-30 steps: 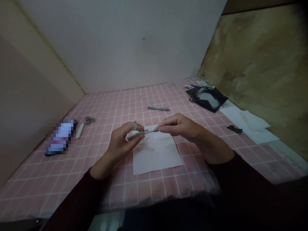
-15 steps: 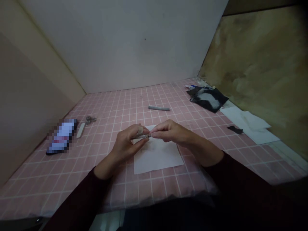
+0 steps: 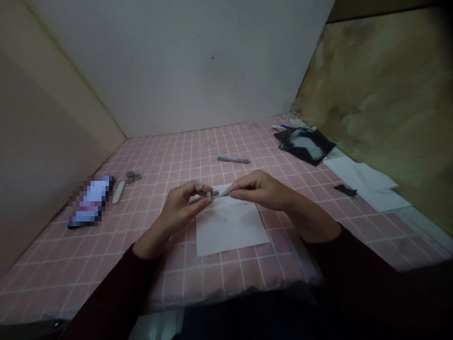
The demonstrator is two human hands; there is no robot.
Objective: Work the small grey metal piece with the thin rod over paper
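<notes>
My left hand (image 3: 184,203) is closed on a small greyish piece (image 3: 214,193), too small to identify, above the top of a white sheet of paper (image 3: 231,231). Something pale is wrapped on or lies against one of its fingers. My right hand (image 3: 264,189) is pinched just to the right, its fingertips on the end of a thin grey strip or tool that reaches toward the left fingertips. Beyond both hands, a grey rod (image 3: 233,159) lies on the pink checked cloth (image 3: 170,160).
At the left are a phone with a blurred screen (image 3: 92,200), a white stick (image 3: 119,192) and small grey rings (image 3: 133,176). Black sheets (image 3: 307,146), white papers (image 3: 368,184) and a black scrap (image 3: 345,190) lie at the right. Walls stand around the table.
My hands have moved apart slightly, the left one to the left and the right one to the right. More of the grey piece and the thin strip now shows between them.
</notes>
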